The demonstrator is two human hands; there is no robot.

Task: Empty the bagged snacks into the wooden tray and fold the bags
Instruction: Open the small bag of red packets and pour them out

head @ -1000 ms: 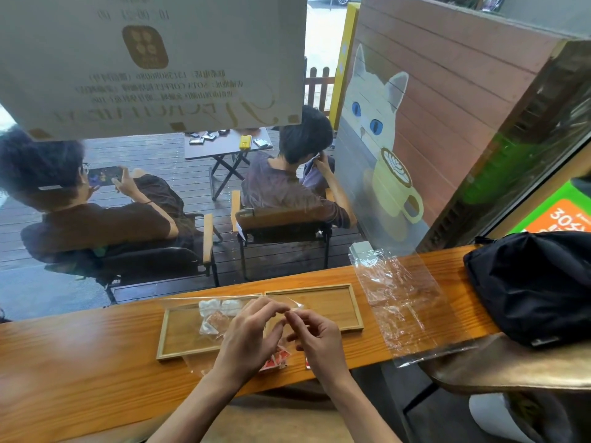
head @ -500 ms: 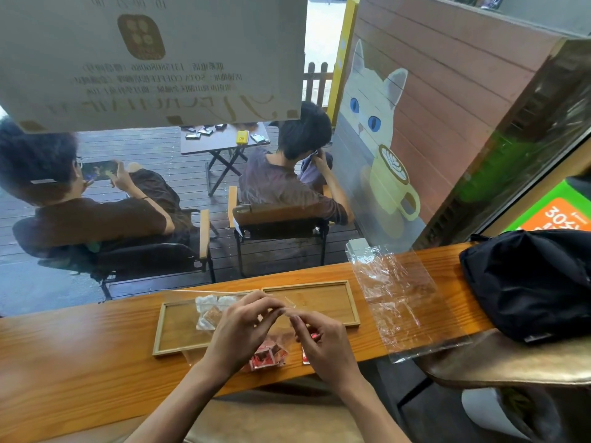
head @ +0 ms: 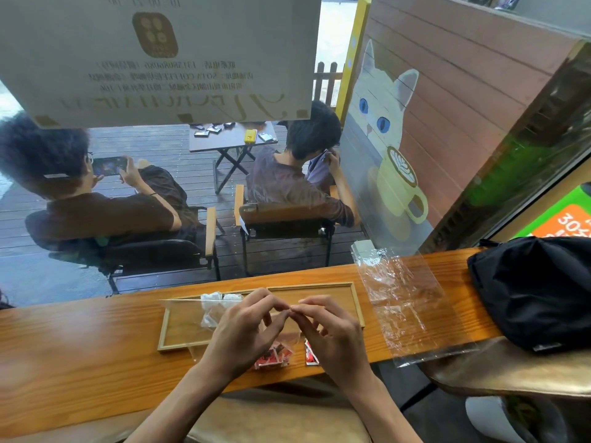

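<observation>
wooden tray lies lengthwise along the counter, under both hands.

Counter by the window, tray in the middle, bags around it.

The wooden tray lies on the counter, near its far edge. The left hand and right hand meet fingertip to fingertip over the tray's near side, a clear bag between them, with wrapped snacks inside it at the tray's near rim. To the right of the tray an empty bag lies flat; further right sits a backpack. Behind the glass, two people sit in chairs.
</observation>
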